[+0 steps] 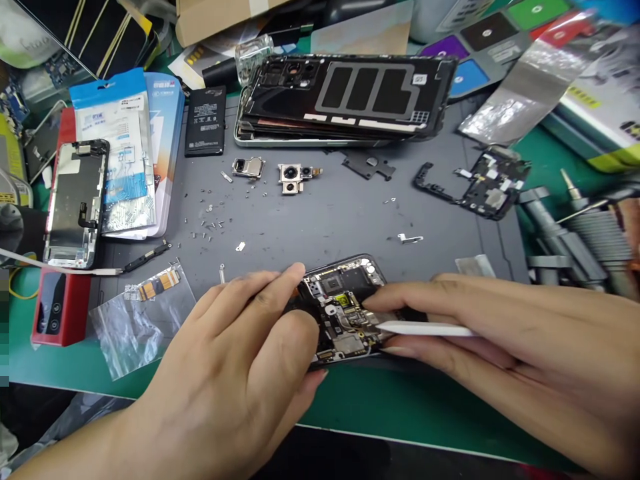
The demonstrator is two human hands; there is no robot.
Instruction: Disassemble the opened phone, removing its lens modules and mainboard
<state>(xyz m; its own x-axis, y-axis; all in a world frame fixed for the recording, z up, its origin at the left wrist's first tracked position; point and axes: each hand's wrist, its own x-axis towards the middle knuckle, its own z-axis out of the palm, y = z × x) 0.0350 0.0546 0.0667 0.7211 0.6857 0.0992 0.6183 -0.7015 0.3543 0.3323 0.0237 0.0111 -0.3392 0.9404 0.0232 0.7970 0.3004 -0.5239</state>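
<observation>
An opened phone (345, 343) with its circuit board exposed is at the near edge of the grey mat. My left hand (240, 353) is closed around its left side, thumb bent over the edge. From the right, my right hand (480, 327) grips a white pointed pry stick (425, 328), its tip over the board. The index finger of that hand reaches the board's right part. Behind the phone lie a small metal bracket (410, 239), a camera module (291, 177) and another camera part (249, 167). Fingers and palms hide parts of the phone's edges.
Several tiny screws (207, 227) are scattered on the grey mat (340, 213). Stacked phone panels (350, 100) and a battery (205, 121) lie at the back. A screen (77, 200) and a plastic bag (145, 323) are left; a black phone part (493, 183) and metal tools (565, 233) are right.
</observation>
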